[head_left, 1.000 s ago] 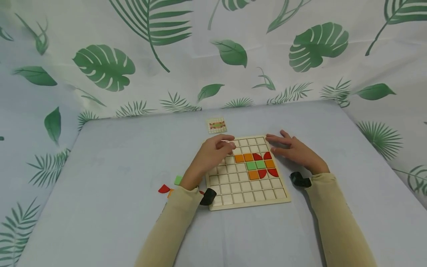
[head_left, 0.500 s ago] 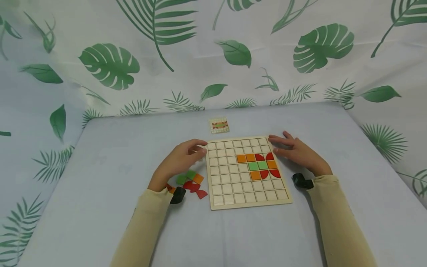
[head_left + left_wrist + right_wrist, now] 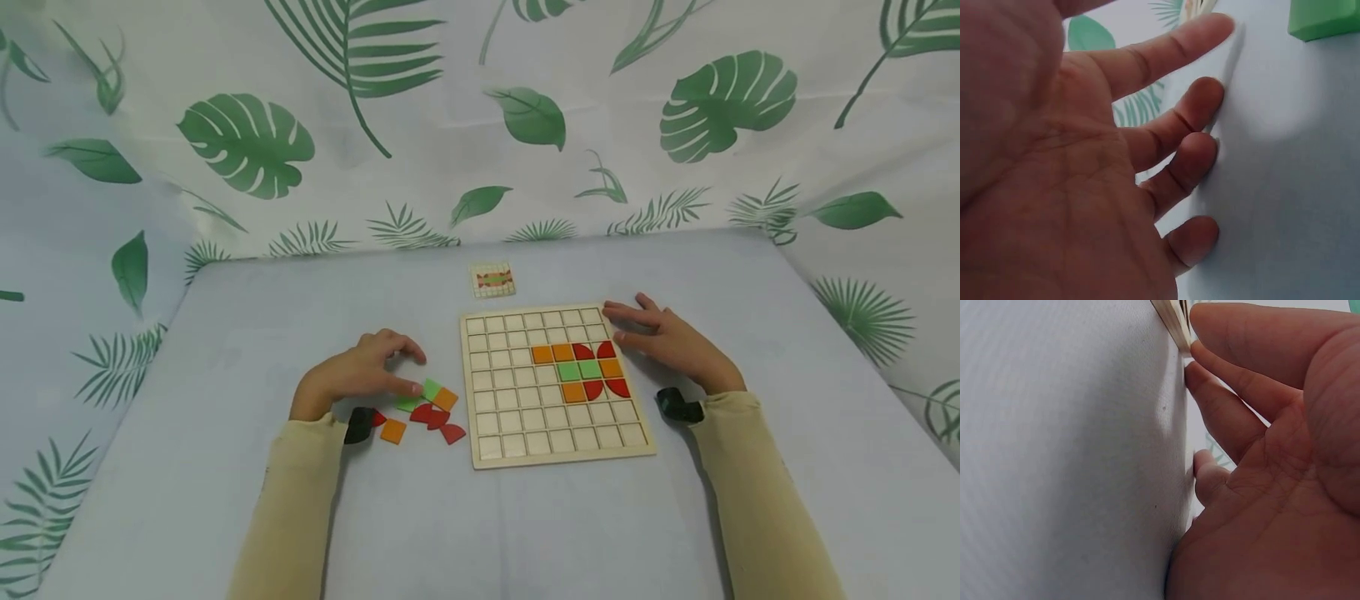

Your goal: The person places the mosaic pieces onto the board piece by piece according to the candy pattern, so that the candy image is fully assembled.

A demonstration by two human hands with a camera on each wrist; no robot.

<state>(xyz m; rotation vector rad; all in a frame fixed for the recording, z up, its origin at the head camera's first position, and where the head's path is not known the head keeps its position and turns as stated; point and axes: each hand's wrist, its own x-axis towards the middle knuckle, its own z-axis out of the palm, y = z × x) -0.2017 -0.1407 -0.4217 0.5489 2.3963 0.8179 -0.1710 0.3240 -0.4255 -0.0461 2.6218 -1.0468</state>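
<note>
In the head view my left hand [image 3: 360,368] is over the table just left of a small pile of flat coloured tiles, thumb tip right by the green tiles [image 3: 431,389]. The left wrist view shows nothing between its parted fingers [image 3: 1200,103], with a green tile [image 3: 1325,19] apart from them. My right hand [image 3: 671,340] rests at the wooden grid board's [image 3: 517,423] upper right edge, fingertips touching the rim. Orange squares [image 3: 542,355], light green squares [image 3: 569,371] and red rounded pieces [image 3: 618,387] fill some cells at the board's right side.
Beyond the board lies a small pattern card [image 3: 493,281]. Loose red pieces [image 3: 452,433] and an orange square [image 3: 393,431] lie left of the board, near the left wrist's black camera [image 3: 360,425]. A leaf-printed cloth [image 3: 420,167] hangs behind the table.
My left hand has moved from over the board leftward and down to the loose tiles, uncovering the board's left columns. The right hand stays at the board's edge.
</note>
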